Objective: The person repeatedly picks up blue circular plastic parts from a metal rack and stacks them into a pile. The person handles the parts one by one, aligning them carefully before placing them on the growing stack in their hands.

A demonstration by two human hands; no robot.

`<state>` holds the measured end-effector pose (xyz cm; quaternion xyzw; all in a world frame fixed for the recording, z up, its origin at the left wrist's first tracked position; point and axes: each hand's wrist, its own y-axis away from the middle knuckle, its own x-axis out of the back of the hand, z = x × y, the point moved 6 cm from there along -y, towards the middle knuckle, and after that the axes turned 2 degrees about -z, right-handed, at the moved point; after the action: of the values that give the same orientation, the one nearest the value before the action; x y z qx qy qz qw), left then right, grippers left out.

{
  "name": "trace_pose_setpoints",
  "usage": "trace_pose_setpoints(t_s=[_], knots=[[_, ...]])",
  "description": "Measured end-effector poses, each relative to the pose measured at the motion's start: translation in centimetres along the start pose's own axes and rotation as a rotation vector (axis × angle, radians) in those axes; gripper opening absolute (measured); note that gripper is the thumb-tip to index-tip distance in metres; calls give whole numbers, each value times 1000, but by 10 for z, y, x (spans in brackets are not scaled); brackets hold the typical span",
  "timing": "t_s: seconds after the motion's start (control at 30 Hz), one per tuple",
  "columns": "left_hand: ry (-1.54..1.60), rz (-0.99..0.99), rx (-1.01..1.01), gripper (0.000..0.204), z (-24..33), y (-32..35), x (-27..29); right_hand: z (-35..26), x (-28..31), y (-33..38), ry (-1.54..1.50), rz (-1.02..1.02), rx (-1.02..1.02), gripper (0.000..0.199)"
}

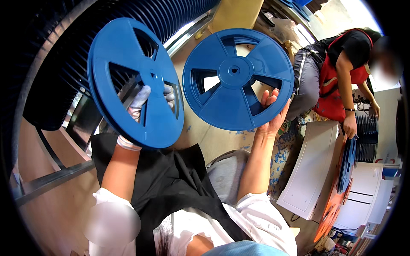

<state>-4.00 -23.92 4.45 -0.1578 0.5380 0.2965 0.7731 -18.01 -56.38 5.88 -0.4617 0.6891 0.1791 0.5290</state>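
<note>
Two blue plastic reels are held up in front of me, one in each hand. My left hand (139, 102), in a pale glove, grips the left blue reel (102, 59) with fingers through its cut-outs; this reel is tilted, and its edge shows more than one layer. Bare, my right hand (275, 117) holds the right blue reel (233, 71) by its lower right part, fingertips showing through a window. That reel turns its round face and central hub toward me. Layers also show inside its openings; whether it is one reel or several stacked I cannot tell.
A long row of dark reels (81, 55) fills the upper left, above a metal rack bar (55, 181). At right a co-worker (339, 72) bends over a blue reel (347, 166) and an orange reel (333, 213), beside a white cabinet (309, 166). Blue scraps (279, 158) litter the floor.
</note>
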Motion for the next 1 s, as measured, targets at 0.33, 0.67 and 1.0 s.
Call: trace_pose_setpoints(t_s=[0.33, 0.67, 1.0], knots=[[-638, 299, -280, 41, -10, -21, 27, 14, -19, 5, 119, -95, -41, 56], [-445, -3, -68, 53, -101, -34, 3, 121, -95, 87, 1113, -268, -90, 51], [-89, -108, 141, 80, -65, -32, -2, -31, -12, 23, 661, 247, 138, 62]])
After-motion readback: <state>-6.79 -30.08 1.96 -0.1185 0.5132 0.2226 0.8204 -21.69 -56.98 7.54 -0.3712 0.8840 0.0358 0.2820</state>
